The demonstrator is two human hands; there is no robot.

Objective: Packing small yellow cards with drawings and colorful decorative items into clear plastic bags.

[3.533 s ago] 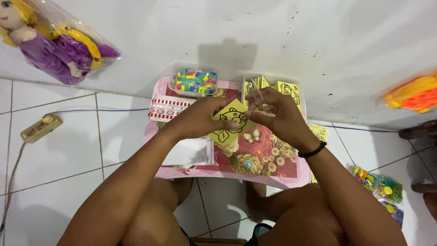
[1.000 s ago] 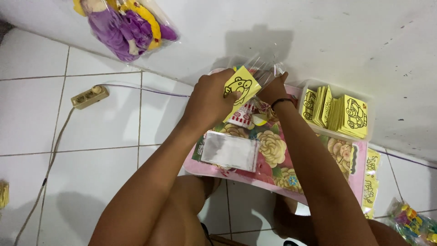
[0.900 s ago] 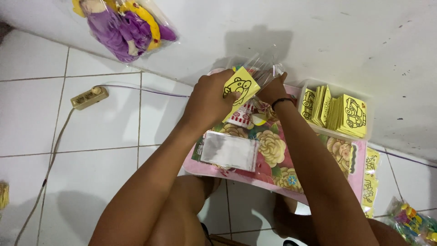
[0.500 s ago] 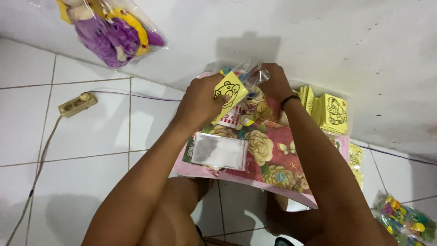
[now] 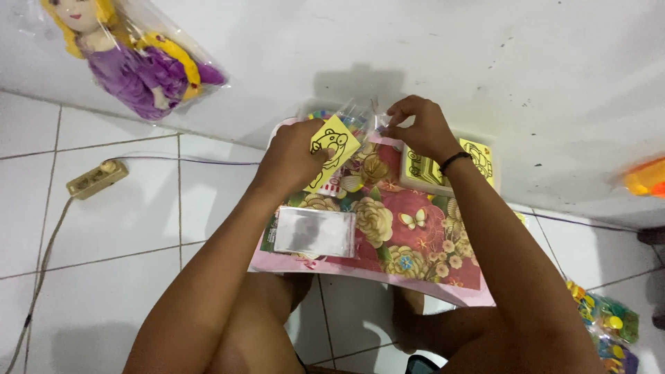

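Far to the left a doll (image 5: 131,59) in purple, wrapped in clear plastic, lies against the white wall, and below it a cream power strip (image 5: 97,179) sits on the floor tiles with its cord running off toward me. On my lap is the small flowered table (image 5: 415,242), and at its near left edge lies a flat stack of clear plastic sleeves (image 5: 314,232), untouched. My left hand (image 5: 291,156) is closed around a yellow card (image 5: 331,149) with a black line drawing, pinched by its lower corner so the picture faces up. A moment ago this card was higher and tight against my other hand; now it has come down and to the left, a little apart. My right hand (image 5: 415,128) is at the far edge of the table, fingers bunched on the mouth of a clear sleeve (image 5: 357,114), which crinkles between the two hands. I judge that I am opening the sleeve so the card can slide in, and the card is not yet inside. Just right of that hand, partly under my wrist, is the pile of yellow cards (image 5: 478,156) waiting their turn. Far right, an orange toy (image 5: 648,176) shows at the wall, and bright packets (image 5: 603,325) lie on the floor.
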